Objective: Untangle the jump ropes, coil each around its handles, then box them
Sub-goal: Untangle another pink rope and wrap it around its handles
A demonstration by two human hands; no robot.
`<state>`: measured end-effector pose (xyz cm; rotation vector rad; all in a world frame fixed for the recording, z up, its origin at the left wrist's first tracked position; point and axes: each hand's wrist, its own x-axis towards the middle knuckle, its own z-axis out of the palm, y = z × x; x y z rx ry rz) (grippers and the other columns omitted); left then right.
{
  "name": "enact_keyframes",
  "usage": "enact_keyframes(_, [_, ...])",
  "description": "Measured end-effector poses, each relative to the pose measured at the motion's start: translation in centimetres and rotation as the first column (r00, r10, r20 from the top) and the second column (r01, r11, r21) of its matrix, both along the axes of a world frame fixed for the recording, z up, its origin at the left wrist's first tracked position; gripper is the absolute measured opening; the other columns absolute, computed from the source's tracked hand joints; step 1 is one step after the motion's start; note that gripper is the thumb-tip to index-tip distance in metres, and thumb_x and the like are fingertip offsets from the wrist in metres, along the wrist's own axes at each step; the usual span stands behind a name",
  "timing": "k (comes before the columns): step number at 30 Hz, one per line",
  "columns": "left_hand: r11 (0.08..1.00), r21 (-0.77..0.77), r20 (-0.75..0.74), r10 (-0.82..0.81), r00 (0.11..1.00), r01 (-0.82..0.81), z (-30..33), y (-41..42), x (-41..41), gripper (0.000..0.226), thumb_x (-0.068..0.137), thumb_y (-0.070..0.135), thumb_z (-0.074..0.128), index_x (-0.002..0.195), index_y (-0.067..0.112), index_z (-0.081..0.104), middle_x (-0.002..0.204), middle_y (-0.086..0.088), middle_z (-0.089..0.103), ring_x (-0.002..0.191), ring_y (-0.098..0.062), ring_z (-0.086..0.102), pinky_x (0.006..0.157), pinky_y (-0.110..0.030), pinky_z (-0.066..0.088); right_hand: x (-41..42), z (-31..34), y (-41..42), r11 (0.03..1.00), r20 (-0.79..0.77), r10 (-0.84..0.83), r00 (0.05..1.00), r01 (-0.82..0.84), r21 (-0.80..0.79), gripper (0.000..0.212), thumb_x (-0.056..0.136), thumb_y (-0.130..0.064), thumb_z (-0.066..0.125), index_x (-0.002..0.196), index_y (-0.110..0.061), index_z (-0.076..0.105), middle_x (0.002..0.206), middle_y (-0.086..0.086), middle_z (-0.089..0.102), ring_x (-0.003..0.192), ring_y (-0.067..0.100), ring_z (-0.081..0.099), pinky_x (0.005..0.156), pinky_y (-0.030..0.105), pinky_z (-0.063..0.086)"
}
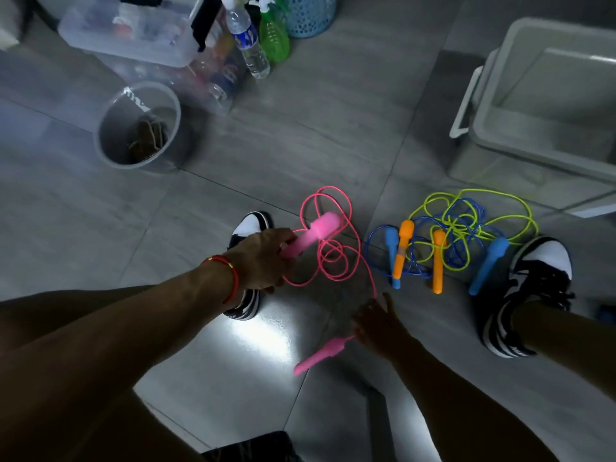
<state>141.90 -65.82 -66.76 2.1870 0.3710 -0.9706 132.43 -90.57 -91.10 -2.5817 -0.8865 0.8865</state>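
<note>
Pink rope point(328, 228) with two pink handles point(313, 238) — one lit brighter than the other. Beside it, a blue rope point(376, 233) with light-blue handles point(489, 265) and a yellow-green rope point(500, 198) with orange handles point(401, 251). Red string bracelet point(230, 275) with a small yellow bead. Shoes point(546, 261) black with white toes, striped soles. Floor point(300, 145) grey tile — faint streaking. Grey box point(500, 141); green spray bottle point(273, 41); clear water bottle point(248, 41), blue label; pale blue perforated basket point(310, 15).

Bare forearms, red cord bracelet point(230, 278) with a small gold bead at nine o'clock, black-and-white striped-sole sneakers point(526, 295), dark shorts.
</note>
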Motion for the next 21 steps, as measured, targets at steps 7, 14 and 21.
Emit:
enact_keyframes(7, [0.992, -0.099, 0.112, -0.065, 0.992, 0.076, 1.9, 0.9, 1.0, 0.018, 0.091, 0.001, 0.064, 0.098, 0.017, 0.066, 0.083, -0.013, 0.065, 0.066, -0.019, 0.061, 0.054, -0.025, 0.054, 10.8, 16.6, 3.7, 0.800, -0.473, -0.084, 0.877, 0.342, 0.493, 0.007, 0.093, -0.002, 0.065, 0.096, 0.000, 0.072, 0.082, -0.003, 0.073, 0.074, 0.005, 0.067, 0.067, 0.015, 0.048])
enact_keyframes(14, [0.795, -0.597, 0.084, 0.194, 0.977, -0.106, 6.1, -2.7, 1.3, 0.021, 0.103, 0.003, 0.047, 0.119, 0.012, 0.057, 0.113, -0.015, 0.064, 0.100, -0.013, 0.066, 0.077, -0.025, 0.058, 14.4, 32.2, -0.8, 0.502, -0.435, -0.287, 0.854, 0.520, 0.690, 0.012, 0.094, 0.001, 0.061, 0.099, -0.005, 0.070, 0.078, -0.001, 0.071, 0.073, 0.009, 0.063, 0.073, 0.020, 0.053])
enact_keyframes(21, [0.438, -0.885, -0.126, 0.100, 0.987, -0.158, 10.1, -6.8, 1.2, 0.037, 0.100, 0.022, 0.049, 0.137, 0.020, 0.044, 0.126, -0.027, 0.061, 0.119, -0.048, 0.059, 0.089, -0.073, 0.046, 15.2, 38.5, -3.0, 0.256, -0.464, -0.498, 0.733, 0.635, 0.729, 0.016, 0.102, -0.007, 0.051, 0.103, 0.006, 0.060, 0.084, 0.012, 0.073, 0.063, 0.021, 0.069, 0.066, 0.035, 0.059])
